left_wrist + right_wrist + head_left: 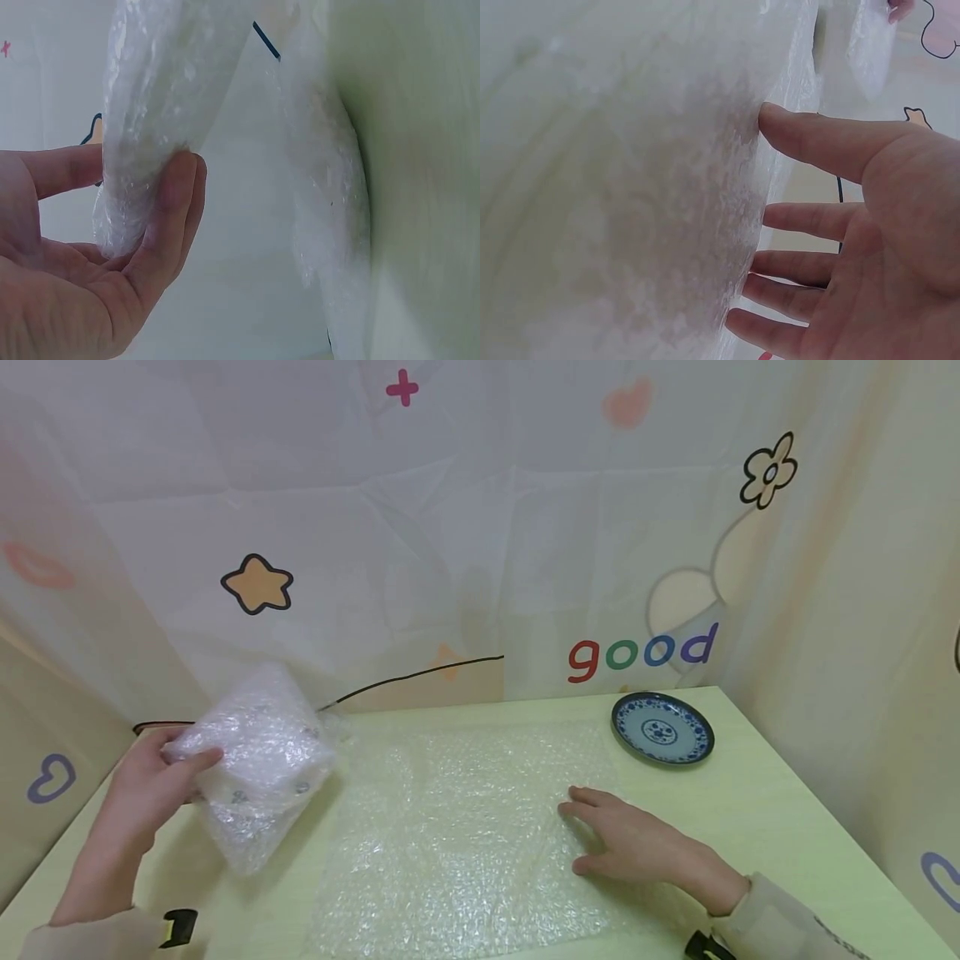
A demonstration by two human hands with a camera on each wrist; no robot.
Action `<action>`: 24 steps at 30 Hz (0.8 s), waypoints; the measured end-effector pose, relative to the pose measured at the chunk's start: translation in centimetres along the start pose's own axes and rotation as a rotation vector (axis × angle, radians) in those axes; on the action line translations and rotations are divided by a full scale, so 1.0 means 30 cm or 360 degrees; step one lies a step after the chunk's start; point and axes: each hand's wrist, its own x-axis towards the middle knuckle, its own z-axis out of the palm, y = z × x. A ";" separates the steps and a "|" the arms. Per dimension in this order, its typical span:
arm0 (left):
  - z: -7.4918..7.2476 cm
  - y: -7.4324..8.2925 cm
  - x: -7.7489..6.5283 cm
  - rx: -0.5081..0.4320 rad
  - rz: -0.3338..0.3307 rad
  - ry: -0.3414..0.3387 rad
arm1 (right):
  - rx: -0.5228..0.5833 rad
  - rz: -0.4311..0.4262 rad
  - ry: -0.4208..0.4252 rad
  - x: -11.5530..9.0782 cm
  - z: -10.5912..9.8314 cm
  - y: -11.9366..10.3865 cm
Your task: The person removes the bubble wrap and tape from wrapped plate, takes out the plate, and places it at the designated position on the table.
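Printed cloth [465, 527] stands behind the pale table [780, 827]. 1 bubble-wrapped parcel [258, 752], whitish, shiny, wrinkled, is at left of frame, pinched b/w thumb and fingers of L hand [153, 789]. R hand [637, 835], fingers spread, holds nothing, at 1 flat bubble sheet [450, 827], lower ctr. 1 blue-white plate [663, 729], right side.

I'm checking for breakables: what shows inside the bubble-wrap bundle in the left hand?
Small dark marks show on or through the bubble-wrap bundle gripped by the left hand; glossy layers cover whatever may be inside.
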 end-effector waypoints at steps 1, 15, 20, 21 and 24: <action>0.004 0.004 -0.001 -0.0011 0.0002 -0.0022 | 0.0000 0.0004 -0.0002 0.001 0.000 0.000; 0.072 0.038 0.009 -0.0027 -0.0036 -0.0322 | 0.0012 0.0009 -0.0002 0.002 -0.006 -0.017; 0.098 0.044 0.011 -0.0009 -0.0085 -0.0346 | 0.0009 -0.0009 0.0002 0.003 -0.007 -0.021; 0.104 0.046 0.011 -0.0011 -0.0088 -0.0352 | 0.0008 -0.0012 0.0002 0.003 -0.008 -0.021; 0.122 0.055 0.012 -0.0018 -0.0097 -0.0379 | 0.0008 -0.0004 -0.0002 0.004 -0.008 -0.022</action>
